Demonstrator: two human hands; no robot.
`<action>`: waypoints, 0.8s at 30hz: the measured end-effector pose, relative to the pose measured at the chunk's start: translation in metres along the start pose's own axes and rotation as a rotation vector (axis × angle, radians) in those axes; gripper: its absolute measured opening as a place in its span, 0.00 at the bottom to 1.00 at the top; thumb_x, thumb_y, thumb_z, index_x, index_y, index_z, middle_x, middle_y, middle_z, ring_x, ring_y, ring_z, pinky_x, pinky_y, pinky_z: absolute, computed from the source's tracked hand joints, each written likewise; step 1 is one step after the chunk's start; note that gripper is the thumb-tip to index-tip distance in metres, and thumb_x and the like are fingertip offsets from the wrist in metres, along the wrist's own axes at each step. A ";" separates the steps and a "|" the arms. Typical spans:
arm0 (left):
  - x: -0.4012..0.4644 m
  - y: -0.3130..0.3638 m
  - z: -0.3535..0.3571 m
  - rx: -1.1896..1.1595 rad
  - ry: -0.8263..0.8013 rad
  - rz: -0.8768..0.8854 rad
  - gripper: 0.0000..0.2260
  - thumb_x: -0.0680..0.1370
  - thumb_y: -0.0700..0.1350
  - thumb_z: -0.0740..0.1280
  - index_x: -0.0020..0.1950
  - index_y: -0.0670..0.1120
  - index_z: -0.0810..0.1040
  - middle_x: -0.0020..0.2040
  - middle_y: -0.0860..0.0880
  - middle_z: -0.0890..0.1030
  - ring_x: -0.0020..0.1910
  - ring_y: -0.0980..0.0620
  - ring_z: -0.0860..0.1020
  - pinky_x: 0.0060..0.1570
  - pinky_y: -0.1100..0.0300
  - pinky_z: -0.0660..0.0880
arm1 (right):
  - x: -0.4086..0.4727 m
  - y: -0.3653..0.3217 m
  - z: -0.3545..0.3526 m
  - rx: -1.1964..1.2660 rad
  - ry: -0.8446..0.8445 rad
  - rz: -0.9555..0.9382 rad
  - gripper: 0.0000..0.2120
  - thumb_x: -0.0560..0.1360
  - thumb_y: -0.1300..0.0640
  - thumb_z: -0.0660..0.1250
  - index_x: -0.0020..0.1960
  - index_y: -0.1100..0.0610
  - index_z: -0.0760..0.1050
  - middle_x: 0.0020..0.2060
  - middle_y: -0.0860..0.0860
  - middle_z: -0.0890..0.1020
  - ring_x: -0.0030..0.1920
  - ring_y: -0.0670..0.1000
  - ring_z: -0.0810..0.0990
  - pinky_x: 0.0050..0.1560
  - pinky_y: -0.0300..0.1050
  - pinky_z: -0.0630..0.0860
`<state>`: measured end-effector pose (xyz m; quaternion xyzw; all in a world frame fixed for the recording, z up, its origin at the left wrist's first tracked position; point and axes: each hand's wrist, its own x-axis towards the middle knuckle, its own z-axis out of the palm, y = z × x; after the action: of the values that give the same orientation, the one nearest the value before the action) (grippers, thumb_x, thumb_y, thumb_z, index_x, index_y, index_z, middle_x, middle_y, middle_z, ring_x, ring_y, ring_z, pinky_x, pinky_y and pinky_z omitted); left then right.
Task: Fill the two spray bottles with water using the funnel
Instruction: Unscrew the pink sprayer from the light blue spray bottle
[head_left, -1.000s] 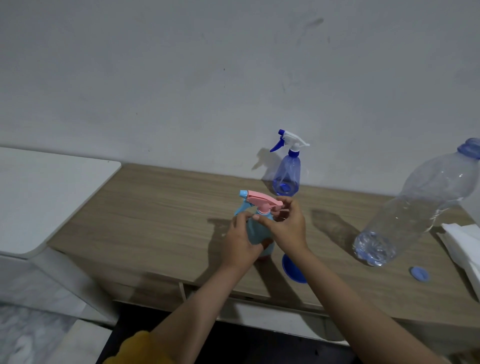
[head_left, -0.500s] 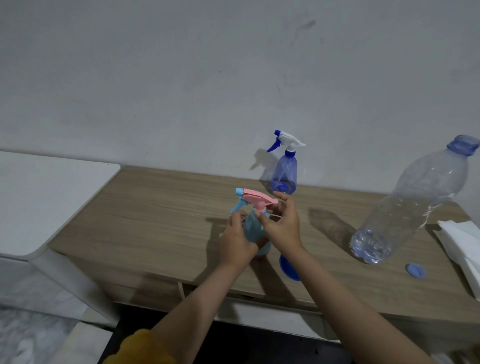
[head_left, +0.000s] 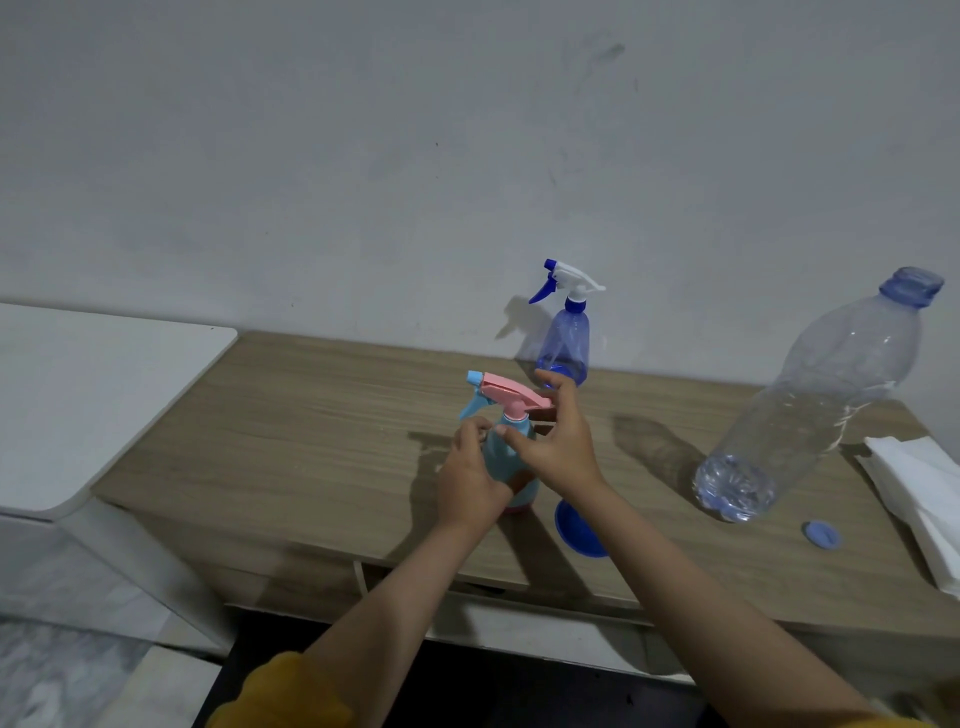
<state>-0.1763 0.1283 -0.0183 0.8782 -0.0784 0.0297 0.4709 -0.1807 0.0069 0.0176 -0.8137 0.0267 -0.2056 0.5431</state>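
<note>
Both hands grip teal sprayer (head_left: 506, 452); big bottle (head_left: 810, 410) water low.

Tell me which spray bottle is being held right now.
The teal bottle with the pink sprayer, held by both hands; the blue bottle stands untouched by the wall.

Both hands, left hand (head_left: 467, 478) and right hand (head_left: 558, 441), grip the teal spray bottle (head_left: 506, 452) on the wooden table (head_left: 311, 415).
</note>
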 end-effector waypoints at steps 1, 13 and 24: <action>-0.001 0.000 0.000 0.005 -0.003 -0.004 0.28 0.66 0.46 0.77 0.59 0.54 0.66 0.55 0.53 0.76 0.52 0.55 0.76 0.33 0.71 0.66 | 0.000 -0.002 0.001 -0.013 0.007 -0.004 0.36 0.64 0.53 0.79 0.67 0.53 0.66 0.53 0.43 0.76 0.52 0.43 0.78 0.50 0.32 0.76; 0.000 -0.001 0.003 -0.024 0.029 0.016 0.30 0.65 0.46 0.78 0.60 0.54 0.65 0.56 0.52 0.77 0.54 0.53 0.77 0.44 0.55 0.80 | 0.003 -0.004 -0.002 -0.055 -0.018 -0.046 0.32 0.65 0.56 0.78 0.65 0.54 0.68 0.53 0.43 0.77 0.51 0.43 0.79 0.49 0.32 0.76; -0.001 0.002 -0.001 0.007 0.005 0.024 0.30 0.66 0.47 0.78 0.61 0.52 0.65 0.57 0.53 0.76 0.55 0.53 0.76 0.41 0.65 0.74 | 0.011 -0.009 -0.015 -0.097 -0.190 -0.030 0.32 0.66 0.57 0.78 0.64 0.50 0.67 0.54 0.43 0.76 0.51 0.45 0.79 0.45 0.34 0.77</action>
<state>-0.1780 0.1284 -0.0162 0.8788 -0.0877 0.0381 0.4675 -0.1774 -0.0059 0.0343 -0.8551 -0.0272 -0.1339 0.5001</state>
